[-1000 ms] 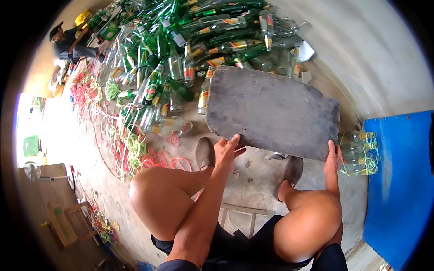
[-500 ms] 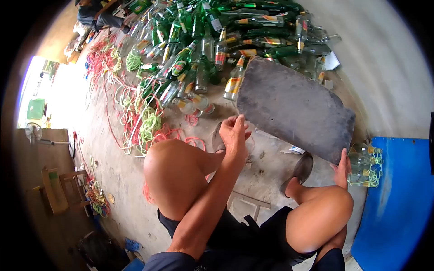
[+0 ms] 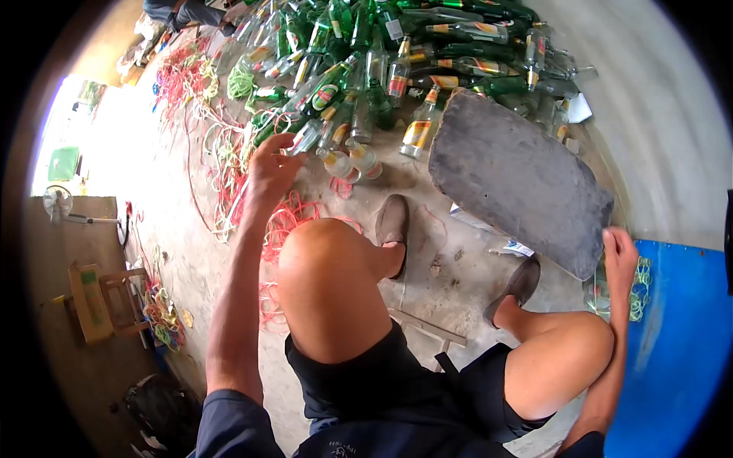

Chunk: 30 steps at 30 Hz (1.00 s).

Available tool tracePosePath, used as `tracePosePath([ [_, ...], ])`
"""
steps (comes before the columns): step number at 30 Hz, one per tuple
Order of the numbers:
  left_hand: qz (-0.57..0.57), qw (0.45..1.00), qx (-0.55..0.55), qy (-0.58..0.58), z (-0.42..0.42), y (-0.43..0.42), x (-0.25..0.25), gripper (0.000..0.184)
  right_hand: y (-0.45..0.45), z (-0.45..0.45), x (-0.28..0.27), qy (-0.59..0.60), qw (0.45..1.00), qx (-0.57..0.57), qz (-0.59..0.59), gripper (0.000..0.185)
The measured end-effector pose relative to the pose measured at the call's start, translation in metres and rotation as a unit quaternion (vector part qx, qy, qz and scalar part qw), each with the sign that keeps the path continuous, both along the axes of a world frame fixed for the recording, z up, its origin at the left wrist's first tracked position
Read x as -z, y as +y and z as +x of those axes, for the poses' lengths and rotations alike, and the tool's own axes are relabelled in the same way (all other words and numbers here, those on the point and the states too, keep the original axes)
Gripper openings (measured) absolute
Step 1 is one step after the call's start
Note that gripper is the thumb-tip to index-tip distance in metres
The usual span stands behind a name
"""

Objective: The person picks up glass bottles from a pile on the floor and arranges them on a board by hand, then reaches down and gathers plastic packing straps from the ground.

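My left hand [image 3: 276, 169] is held out to the left, above the tangled red and green cords [image 3: 229, 172]. Its thumb and fingers are apart, and nothing shows between them. Close to its fingertips, clear bottles [image 3: 336, 164] stand at the near edge of the bottle heap. My right hand [image 3: 621, 258] is beside the lower right corner of a dark grey slab [image 3: 519, 179], with its fingers loosely bent and no object visible in them. A clear bottle with a yellow and red label [image 3: 417, 131] stands by the slab's left edge.
A large heap of green and clear bottles [image 3: 366, 46] spreads across the floor ahead. A blue panel [image 3: 672, 343] is at the right, with netted bottles [image 3: 637, 286] beside it. Red cord [image 3: 290, 221] lies by my knee. Another person's leg [image 3: 202, 14] shows at the upper left.
My left hand has moved left from beside the slab to above the cords. My right hand has shifted slightly up along the slab's corner. The view has shifted too.
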<state>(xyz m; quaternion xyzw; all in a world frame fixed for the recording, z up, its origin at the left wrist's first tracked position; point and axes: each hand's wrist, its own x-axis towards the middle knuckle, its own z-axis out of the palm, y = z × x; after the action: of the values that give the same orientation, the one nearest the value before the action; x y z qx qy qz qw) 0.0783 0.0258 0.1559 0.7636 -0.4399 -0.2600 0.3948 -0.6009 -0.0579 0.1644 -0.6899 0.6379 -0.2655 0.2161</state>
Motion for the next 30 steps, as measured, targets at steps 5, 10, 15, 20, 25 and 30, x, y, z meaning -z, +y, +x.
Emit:
tracePosePath([
  [5,0.057,0.991,0.007,-0.123,0.041,-0.012,0.111,0.075,-0.045,0.198,-0.050,0.022,0.953,-0.244,0.177,0.034],
  [10,0.080,0.996,0.034,-0.024,0.031,-0.013,0.115,0.078,-0.057,0.367,0.027,0.054,0.908,-0.380,0.170,0.077],
  [15,0.067,0.997,0.013,0.026,0.025,-0.019,0.138,0.064,-0.064,0.483,0.125,-0.019,0.945,-0.303,0.120,0.093],
  [20,0.061,0.992,-0.021,0.104,0.019,-0.030,0.157,0.042,-0.059,0.524,0.161,-0.091,0.950,-0.254,0.158,0.049],
  [25,0.001,1.000,-0.028,0.002,0.017,-0.034,0.170,0.032,-0.050,0.532,0.174,-0.080,0.968,-0.230,0.068,0.037],
  [30,-0.041,0.999,-0.028,-0.018,0.015,-0.030,0.133,0.023,-0.045,0.512,0.128,-0.112,0.962,-0.247,0.018,0.035],
])
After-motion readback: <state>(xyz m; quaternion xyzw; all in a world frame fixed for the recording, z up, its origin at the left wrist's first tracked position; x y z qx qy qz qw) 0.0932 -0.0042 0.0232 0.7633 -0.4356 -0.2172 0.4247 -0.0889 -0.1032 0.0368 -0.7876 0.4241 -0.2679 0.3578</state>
